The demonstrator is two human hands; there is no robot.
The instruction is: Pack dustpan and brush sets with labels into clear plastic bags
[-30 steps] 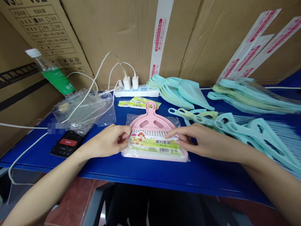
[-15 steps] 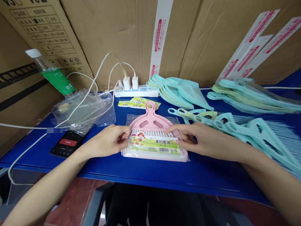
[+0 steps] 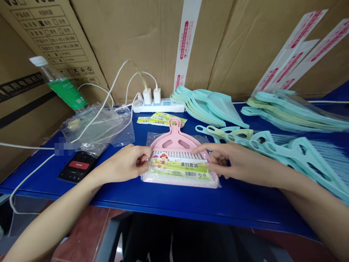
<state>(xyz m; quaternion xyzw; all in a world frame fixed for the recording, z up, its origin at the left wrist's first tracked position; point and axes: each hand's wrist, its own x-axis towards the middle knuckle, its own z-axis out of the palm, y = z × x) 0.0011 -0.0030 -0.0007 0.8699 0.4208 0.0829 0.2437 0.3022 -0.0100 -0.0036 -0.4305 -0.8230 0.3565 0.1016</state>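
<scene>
A pink dustpan and brush set [image 3: 177,145] lies flat on the blue table, inside a clear plastic bag. Across its bristles runs a green and white printed label [image 3: 180,166]. My left hand [image 3: 131,163] has its fingers closed on the left edge of the bagged set. At the right edge, my right hand [image 3: 222,160] touches the bag with thumb and index finger; its index finger reaches over the bristles, and the other fingers are curled. The pink handle points away from me.
Turquoise and green dustpans [image 3: 212,105] and brushes [image 3: 297,156] lie at the right. Spare labels [image 3: 160,119] are by a power strip [image 3: 163,106]. On the left are plastic bags [image 3: 100,123], a phone [image 3: 79,165], a bottle [image 3: 67,92] and white cables. Cardboard boxes [image 3: 149,36] stand behind.
</scene>
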